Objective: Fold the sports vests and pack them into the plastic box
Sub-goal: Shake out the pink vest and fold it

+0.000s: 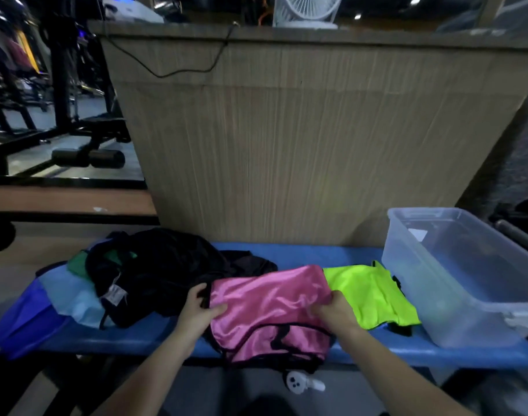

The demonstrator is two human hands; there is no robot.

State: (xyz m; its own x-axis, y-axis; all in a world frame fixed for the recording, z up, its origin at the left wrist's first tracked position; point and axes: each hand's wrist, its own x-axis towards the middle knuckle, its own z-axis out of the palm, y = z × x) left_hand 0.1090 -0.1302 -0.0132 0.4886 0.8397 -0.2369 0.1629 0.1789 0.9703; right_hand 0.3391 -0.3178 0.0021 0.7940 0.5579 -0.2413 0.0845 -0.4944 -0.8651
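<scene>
A small white controller-like gadget lies nearest me, below the front edge of the blue padded bench. Just above it my left hand pinches the left edge of the shiny pink vest with black trim, and my right hand grips its right side — both closed on the fabric. Touching it on the right lies a neon-green vest, beside the clear plastic box. A heap of dark vests sits at left.
</scene>
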